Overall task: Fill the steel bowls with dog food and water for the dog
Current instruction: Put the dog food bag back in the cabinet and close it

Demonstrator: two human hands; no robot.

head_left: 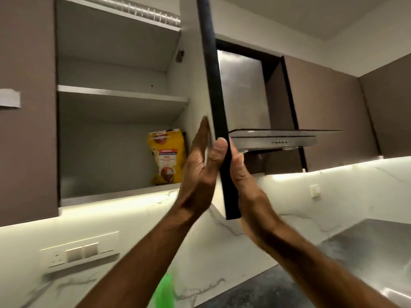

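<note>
A yellow dog food bag [166,158] stands upright at the right end of the lower shelf in the open wall cabinet [120,98]. The cabinet door [219,103] is swung out and shows its dark edge to me. My left hand [200,165] lies flat against the door's inner face, thumb on the edge. My right hand [241,176] holds the door's outer face, its fingers hidden behind the door. The door's lower part sits between the two hands. No steel bowl is in view.
A steel range hood [273,138] hangs right of the door. On the marble backsplash are a switch panel [82,252] and a socket [314,190]. A blurred green object [164,290] sits low in the centre, and a dark countertop [255,292] lies below.
</note>
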